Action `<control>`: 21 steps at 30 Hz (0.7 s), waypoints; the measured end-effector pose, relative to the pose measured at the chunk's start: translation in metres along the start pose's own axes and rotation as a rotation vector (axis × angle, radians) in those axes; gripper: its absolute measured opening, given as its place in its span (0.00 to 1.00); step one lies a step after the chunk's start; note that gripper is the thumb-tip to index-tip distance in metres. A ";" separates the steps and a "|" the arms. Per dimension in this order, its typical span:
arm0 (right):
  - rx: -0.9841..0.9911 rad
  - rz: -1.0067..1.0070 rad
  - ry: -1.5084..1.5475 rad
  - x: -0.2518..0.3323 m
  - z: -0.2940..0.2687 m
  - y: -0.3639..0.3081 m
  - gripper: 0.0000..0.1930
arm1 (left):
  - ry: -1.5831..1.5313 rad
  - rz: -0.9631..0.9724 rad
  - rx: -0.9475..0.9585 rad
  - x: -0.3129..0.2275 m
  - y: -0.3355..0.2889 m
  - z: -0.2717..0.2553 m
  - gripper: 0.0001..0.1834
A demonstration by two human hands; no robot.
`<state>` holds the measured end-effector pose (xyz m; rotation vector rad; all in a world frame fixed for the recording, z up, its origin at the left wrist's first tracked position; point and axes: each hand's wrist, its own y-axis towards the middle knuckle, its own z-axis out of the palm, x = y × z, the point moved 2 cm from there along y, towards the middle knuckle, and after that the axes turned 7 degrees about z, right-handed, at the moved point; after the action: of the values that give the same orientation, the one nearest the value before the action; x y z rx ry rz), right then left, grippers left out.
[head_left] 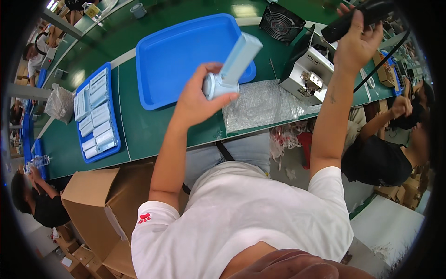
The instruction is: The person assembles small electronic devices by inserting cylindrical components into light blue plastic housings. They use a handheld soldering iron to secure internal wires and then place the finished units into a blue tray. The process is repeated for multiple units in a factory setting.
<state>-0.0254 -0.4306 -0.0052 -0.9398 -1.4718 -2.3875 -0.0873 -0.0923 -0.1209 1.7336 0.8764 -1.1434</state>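
Observation:
My left hand point(202, 97) is closed around a light-blue plastic device point(240, 56) with a round body and a long flat bar. It holds the device above the near right part of a large blue tray point(144, 69), with the bar pointing up and away to the right. At the far right, my right hand point(357, 44) is raised above the bench with its fingers around a black tube-shaped tool point(341, 29). Part of that tool lies behind the fingers. Below and left of the right hand stands a silver metal box-shaped machine point(304, 69).
A smaller blue tray point(116, 135) of light-blue packages sits left. Clear plastic sheeting point(253, 109) covers the bench's near edge. A black fan point(281, 23) stands at the back, and a black cable point(378, 65) hangs right. An open cardboard box point(88, 190) is below left; people work on both sides.

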 end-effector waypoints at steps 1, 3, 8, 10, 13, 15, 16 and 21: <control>0.033 -0.005 0.021 -0.003 0.003 -0.002 0.31 | 0.032 -0.012 -0.010 -0.008 0.012 -0.008 0.35; -0.020 0.041 -0.190 0.000 0.002 -0.005 0.31 | 0.191 0.026 -0.021 -0.029 0.038 -0.020 0.34; -0.112 -0.155 -0.396 0.041 0.022 -0.029 0.35 | 0.505 0.374 -0.006 -0.069 0.079 -0.044 0.36; 0.257 -0.021 -0.242 0.055 0.053 -0.056 0.35 | 0.584 0.467 0.096 -0.073 0.077 -0.060 0.38; 0.988 0.171 -0.458 0.065 0.088 -0.091 0.31 | 0.484 0.273 0.437 -0.076 0.075 -0.072 0.42; 1.244 0.259 -0.469 0.038 0.099 -0.121 0.31 | 0.488 0.331 0.387 -0.067 0.074 -0.081 0.43; 1.219 0.441 -0.436 0.030 0.103 -0.127 0.30 | 0.490 0.367 0.339 -0.062 0.076 -0.085 0.42; 0.777 0.876 -0.232 -0.029 0.130 -0.113 0.22 | 0.413 0.633 -0.392 -0.071 0.085 -0.109 0.32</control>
<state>-0.0006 -0.2689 -0.0665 -1.2757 -1.4306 -1.0076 0.0002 -0.0316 -0.0075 1.7451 0.6497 -0.1849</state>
